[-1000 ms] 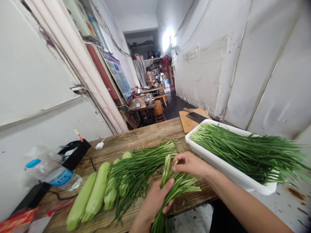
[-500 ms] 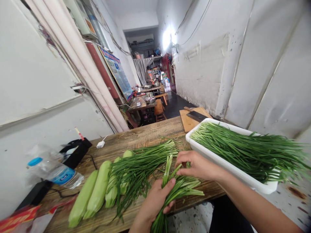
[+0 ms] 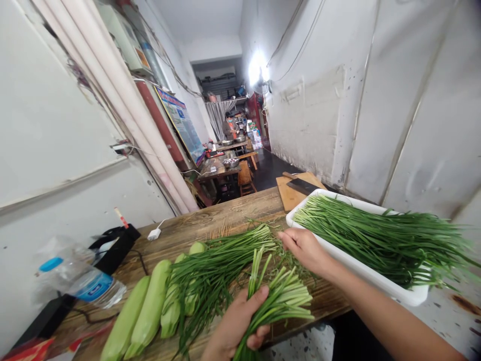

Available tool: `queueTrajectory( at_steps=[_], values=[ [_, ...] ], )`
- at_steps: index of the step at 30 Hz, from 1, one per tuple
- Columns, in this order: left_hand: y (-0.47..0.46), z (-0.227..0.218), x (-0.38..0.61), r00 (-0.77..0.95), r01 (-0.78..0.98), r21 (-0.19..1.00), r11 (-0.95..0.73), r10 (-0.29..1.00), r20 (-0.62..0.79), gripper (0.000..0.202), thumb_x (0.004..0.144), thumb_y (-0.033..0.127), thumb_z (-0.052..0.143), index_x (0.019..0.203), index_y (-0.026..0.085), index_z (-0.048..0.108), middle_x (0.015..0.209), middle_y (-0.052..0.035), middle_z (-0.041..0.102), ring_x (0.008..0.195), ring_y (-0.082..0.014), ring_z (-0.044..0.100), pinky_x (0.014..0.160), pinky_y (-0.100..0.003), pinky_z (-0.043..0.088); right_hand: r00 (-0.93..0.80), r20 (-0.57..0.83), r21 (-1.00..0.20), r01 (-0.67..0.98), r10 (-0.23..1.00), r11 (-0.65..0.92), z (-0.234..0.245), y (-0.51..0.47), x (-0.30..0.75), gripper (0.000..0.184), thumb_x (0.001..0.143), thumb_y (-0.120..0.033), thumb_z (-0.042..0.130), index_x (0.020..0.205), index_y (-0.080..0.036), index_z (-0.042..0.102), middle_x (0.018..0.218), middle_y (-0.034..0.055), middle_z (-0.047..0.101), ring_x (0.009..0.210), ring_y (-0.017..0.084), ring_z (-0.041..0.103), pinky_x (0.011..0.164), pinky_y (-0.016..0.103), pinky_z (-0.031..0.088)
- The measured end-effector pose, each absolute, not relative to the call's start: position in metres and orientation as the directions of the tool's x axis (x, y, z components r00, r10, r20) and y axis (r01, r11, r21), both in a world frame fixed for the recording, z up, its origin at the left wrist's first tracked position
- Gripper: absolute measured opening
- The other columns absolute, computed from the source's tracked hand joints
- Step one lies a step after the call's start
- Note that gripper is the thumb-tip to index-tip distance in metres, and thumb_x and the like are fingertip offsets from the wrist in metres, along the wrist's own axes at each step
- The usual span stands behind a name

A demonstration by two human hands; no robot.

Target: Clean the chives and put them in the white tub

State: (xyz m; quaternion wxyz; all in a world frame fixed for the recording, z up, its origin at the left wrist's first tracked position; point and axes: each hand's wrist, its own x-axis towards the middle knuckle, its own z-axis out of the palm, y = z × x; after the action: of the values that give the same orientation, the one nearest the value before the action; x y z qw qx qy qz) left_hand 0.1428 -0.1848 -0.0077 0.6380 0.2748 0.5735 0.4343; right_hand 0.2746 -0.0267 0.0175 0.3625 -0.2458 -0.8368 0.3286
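Head view: the left hand [image 3: 237,315] clamps a bunch of chives [image 3: 286,297]; the right hand [image 3: 306,249], fingers curled together over trimmings [image 3: 288,259], beside the tub [image 3: 412,296].

Squashes [image 3: 149,305] lie left, chives [image 3: 370,235] right in a tub [image 3: 415,297].

Bright room, harsh glare at twelve o'clock
The lamp [image 3: 258,69] bleaches the nearby wall [image 3: 287,77]; wide-angle stretch pulls the bottle [image 3: 88,285] at eight; leaf tips [image 3: 456,245] toward four blur.
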Motion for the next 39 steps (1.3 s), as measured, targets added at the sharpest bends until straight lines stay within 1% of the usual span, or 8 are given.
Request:
queueTrajectory(
  at_steps=[3, 7, 10, 17, 25, 29, 34, 39],
  values=[
    [-0.185, -0.008, 0.141, -0.027, -0.271, 0.833, 0.482, 0.862, -0.507, 0.042, 0.078, 0.058, 0.058, 0.088, 0.021, 0.044, 0.042, 0.0084, 0.048, 0.026, -0.0029, 0.029, 0.028, -0.013, 0.023, -0.626, 0.362, -0.837, 0.108, 0.690, 0.537, 0.020, -0.024, 0.276, 0.046, 0.086, -0.044, 0.053, 0.050, -0.018, 0.040, 0.048, -0.0049, 0.038, 0.049, 0.009, 0.037, 0.051, 0.023, 0.029],
    [-0.184, -0.010, 0.138, -0.009, -0.264, 0.831, 0.490, 0.860, -0.510, 0.045, 0.076, 0.061, 0.058, 0.089, 0.020, 0.045, 0.041, 0.0076, 0.049, 0.027, -0.0032, 0.029, 0.029, -0.013, 0.023, -0.739, 0.271, -0.913, 0.005, 0.616, 0.408, 0.020, -0.029, 0.273, 0.024, 0.074, -0.036, 0.067, 0.070, -0.015, 0.056, 0.061, -0.0038, 0.047, 0.057, 0.010, 0.042, 0.052, 0.022, 0.033],
    [-0.183, -0.011, 0.138, -0.018, -0.264, 0.833, 0.487, 0.861, -0.509, 0.049, 0.074, 0.063, 0.059, 0.092, 0.020, 0.046, 0.040, 0.0076, 0.049, 0.028, -0.0033, 0.028, 0.029, -0.014, 0.023, -0.815, 0.224, -0.939, -0.033, 0.535, 0.343, 0.020, -0.033, 0.266, 0.022, 0.075, -0.034, 0.066, 0.085, -0.014, 0.064, 0.066, -0.0018, 0.052, 0.061, 0.011, 0.045, 0.056, 0.023, 0.036],
    [-0.181, -0.017, 0.143, -0.054, -0.200, 0.869, 0.453, 0.880, -0.471, 0.047, 0.074, 0.064, 0.058, 0.083, 0.020, 0.043, 0.041, 0.0060, 0.049, 0.027, -0.0043, 0.033, 0.028, -0.014, 0.024, -0.878, 0.126, -0.957, 0.015, 0.462, 0.290, 0.019, -0.041, 0.251, 0.016, 0.073, -0.026, 0.063, 0.064, -0.012, 0.063, 0.056, -0.0035, 0.050, 0.055, 0.009, 0.041, 0.052, 0.021, 0.031],
    [-0.178, -0.020, 0.143, -0.095, -0.144, 0.903, 0.406, 0.902, -0.421, 0.050, 0.072, 0.066, 0.057, 0.081, 0.019, 0.046, 0.041, 0.0069, 0.049, 0.026, -0.0032, 0.030, 0.028, -0.014, 0.023, -0.879, 0.056, -0.986, 0.027, 0.474, 0.165, 0.013, -0.038, 0.262, 0.015, 0.072, -0.023, 0.063, 0.071, -0.011, 0.071, 0.064, 0.0001, 0.063, 0.058, 0.011, 0.049, 0.058, 0.022, 0.038],
    [-0.176, -0.021, 0.145, -0.191, -0.084, 0.929, 0.361, 0.909, -0.370, 0.052, 0.072, 0.069, 0.055, 0.080, 0.017, 0.049, 0.041, 0.0054, 0.050, 0.027, -0.0041, 0.032, 0.028, -0.015, 0.023, -0.850, 0.088, -0.960, 0.067, 0.520, 0.272, 0.009, -0.042, 0.266, 0.015, 0.074, -0.022, 0.062, 0.074, -0.011, 0.072, 0.068, 0.0020, 0.066, 0.061, 0.013, 0.054, 0.059, 0.023, 0.041],
    [-0.179, -0.018, 0.146, -0.214, -0.044, 0.940, 0.337, 0.916, -0.338, 0.052, 0.074, 0.066, 0.055, 0.086, 0.016, 0.051, 0.041, 0.0063, 0.049, 0.029, -0.0052, 0.033, 0.029, -0.015, 0.023, -0.795, 0.268, -0.811, 0.119, 0.544, 0.572, 0.016, -0.048, 0.275, 0.007, 0.075, -0.016, 0.065, 0.078, -0.014, 0.071, 0.077, 0.0034, 0.067, 0.071, 0.015, 0.059, 0.066, 0.025, 0.043],
    [-0.179, -0.016, 0.147, -0.209, -0.009, 0.939, 0.344, 0.918, -0.338, 0.050, 0.076, 0.067, 0.052, 0.082, 0.017, 0.050, 0.041, 0.0064, 0.048, 0.028, -0.0046, 0.031, 0.029, -0.016, 0.022, -0.815, 0.479, -0.534, 0.024, 0.326, 0.845, 0.027, -0.059, 0.284, 0.016, 0.086, -0.017, 0.055, 0.078, -0.017, 0.069, 0.081, 0.0071, 0.065, 0.081, 0.019, 0.054, 0.075, 0.030, 0.042]
  ],
)
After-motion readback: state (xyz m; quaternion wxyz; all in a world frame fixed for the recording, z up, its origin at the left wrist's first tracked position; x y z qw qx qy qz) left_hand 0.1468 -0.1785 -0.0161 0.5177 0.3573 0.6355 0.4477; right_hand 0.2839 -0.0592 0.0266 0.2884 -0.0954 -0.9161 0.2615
